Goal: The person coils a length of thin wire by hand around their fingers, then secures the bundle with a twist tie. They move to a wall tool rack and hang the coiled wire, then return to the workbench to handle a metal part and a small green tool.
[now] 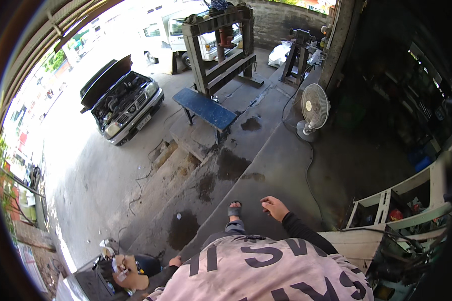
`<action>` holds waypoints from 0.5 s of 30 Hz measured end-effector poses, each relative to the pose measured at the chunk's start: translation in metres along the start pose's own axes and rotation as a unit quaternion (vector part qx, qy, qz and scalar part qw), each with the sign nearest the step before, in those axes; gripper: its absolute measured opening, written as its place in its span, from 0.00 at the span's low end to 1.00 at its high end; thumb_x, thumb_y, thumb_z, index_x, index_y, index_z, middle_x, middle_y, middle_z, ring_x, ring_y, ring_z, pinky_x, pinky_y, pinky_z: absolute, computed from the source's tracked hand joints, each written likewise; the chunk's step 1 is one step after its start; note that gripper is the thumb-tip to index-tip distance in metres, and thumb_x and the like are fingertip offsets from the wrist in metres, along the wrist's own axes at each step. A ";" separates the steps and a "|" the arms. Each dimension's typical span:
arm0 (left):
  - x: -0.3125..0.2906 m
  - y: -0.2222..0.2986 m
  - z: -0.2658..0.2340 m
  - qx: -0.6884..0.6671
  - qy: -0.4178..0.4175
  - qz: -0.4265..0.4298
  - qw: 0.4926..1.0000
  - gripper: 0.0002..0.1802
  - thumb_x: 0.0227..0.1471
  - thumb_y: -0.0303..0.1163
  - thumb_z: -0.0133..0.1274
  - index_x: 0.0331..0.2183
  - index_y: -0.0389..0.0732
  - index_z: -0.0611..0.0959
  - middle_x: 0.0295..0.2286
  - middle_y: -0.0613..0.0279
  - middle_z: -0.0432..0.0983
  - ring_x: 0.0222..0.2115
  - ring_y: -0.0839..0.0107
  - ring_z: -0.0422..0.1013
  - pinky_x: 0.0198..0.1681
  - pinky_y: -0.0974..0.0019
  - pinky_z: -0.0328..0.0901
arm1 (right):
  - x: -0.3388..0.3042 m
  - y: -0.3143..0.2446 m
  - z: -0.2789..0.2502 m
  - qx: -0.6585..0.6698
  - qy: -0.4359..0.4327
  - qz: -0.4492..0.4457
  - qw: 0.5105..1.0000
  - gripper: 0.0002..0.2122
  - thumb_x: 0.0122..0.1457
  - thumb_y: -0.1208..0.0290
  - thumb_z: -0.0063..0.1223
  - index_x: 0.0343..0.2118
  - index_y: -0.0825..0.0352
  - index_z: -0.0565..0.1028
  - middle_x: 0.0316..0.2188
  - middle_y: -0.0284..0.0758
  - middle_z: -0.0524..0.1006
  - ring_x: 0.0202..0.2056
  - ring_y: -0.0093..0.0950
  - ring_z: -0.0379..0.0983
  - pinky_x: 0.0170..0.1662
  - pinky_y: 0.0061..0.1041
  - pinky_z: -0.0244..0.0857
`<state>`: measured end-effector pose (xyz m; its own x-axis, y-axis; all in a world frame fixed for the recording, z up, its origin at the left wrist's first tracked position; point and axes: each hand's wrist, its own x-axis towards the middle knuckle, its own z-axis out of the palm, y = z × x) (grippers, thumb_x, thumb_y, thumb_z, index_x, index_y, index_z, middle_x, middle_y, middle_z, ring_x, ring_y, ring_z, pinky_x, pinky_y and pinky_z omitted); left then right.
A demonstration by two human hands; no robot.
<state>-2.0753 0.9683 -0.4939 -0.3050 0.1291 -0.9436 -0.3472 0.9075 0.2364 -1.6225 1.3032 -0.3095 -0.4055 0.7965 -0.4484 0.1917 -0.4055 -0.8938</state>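
My right hand (pixel 274 208) hangs out over the concrete floor, ahead of my dark sleeve. Its fingers are loosely bent with the tips somewhat apart, and I see nothing in them. Low down on the left, my left hand (pixel 175 261) shows only in part beside my shirt; its fingers are too small and hidden to read. Close to that arm is a cluttered dark surface with a tan piece (pixel 130 272) on it, perhaps cardboard. One foot in a grey sandal (pixel 234 210) is forward on the floor, between my hands.
A blue-topped bench (pixel 206 108) stands before a heavy metal press frame (pixel 198 60). A car with its hood up (pixel 128 103) is farther left. A white fan (pixel 315 107) stands right, its cord (pixel 312 173) trailing on the floor. Dark wet patches (pixel 183 230) mark the concrete; a pale rack (pixel 386 205) is at right.
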 end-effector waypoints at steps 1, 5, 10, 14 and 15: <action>0.022 0.017 0.007 0.104 0.008 0.001 0.995 0.28 0.49 0.50 0.49 0.45 0.41 0.70 0.42 0.46 0.69 0.44 0.47 0.67 0.45 0.48 0.62 | 0.023 -0.007 -0.013 0.012 0.013 0.024 1.000 0.12 0.58 0.67 0.49 0.42 0.67 0.71 0.30 0.31 0.74 0.30 0.20 0.71 0.30 0.19 0.63; 0.106 0.205 0.036 0.567 -0.030 0.282 0.774 0.26 0.44 0.50 0.52 0.36 0.37 0.77 0.34 0.43 0.75 0.39 0.49 0.71 0.41 0.52 0.65 | 0.106 -0.034 -0.075 0.122 0.083 0.072 0.986 0.07 0.58 0.70 0.48 0.38 0.64 0.72 0.27 0.30 0.74 0.24 0.20 0.71 0.23 0.21 0.61; -0.057 0.535 0.195 0.383 0.072 0.474 0.790 0.25 0.44 0.44 0.56 0.39 0.34 0.76 0.35 0.44 0.76 0.38 0.51 0.72 0.42 0.58 0.66 | 0.180 -0.105 -0.144 0.092 0.134 -0.003 0.987 0.07 0.59 0.71 0.46 0.39 0.64 0.71 0.27 0.30 0.74 0.25 0.21 0.72 0.26 0.21 0.64; -0.110 0.696 0.287 0.202 -0.043 0.584 0.785 0.23 0.48 0.34 0.56 0.44 0.33 0.73 0.37 0.51 0.76 0.38 0.62 0.72 0.42 0.63 0.66 | 0.253 -0.153 -0.221 0.176 0.196 0.014 0.965 0.07 0.59 0.70 0.45 0.39 0.63 0.70 0.27 0.29 0.74 0.26 0.21 0.72 0.27 0.21 0.65; -0.105 0.724 0.307 0.199 -0.050 0.597 0.775 0.23 0.48 0.33 0.56 0.44 0.33 0.73 0.37 0.52 0.75 0.38 0.63 0.72 0.42 0.64 0.66 | 0.275 -0.154 -0.247 0.183 0.198 0.017 0.963 0.07 0.59 0.71 0.45 0.39 0.63 0.70 0.27 0.29 0.74 0.26 0.21 0.73 0.27 0.21 0.65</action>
<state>-2.0219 1.7343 -0.2950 -0.1197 0.9849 -0.1250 0.4375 0.1653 0.8839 -1.5428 1.6950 -0.2977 -0.0181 0.8589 -0.5119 -0.1581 -0.5080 -0.8467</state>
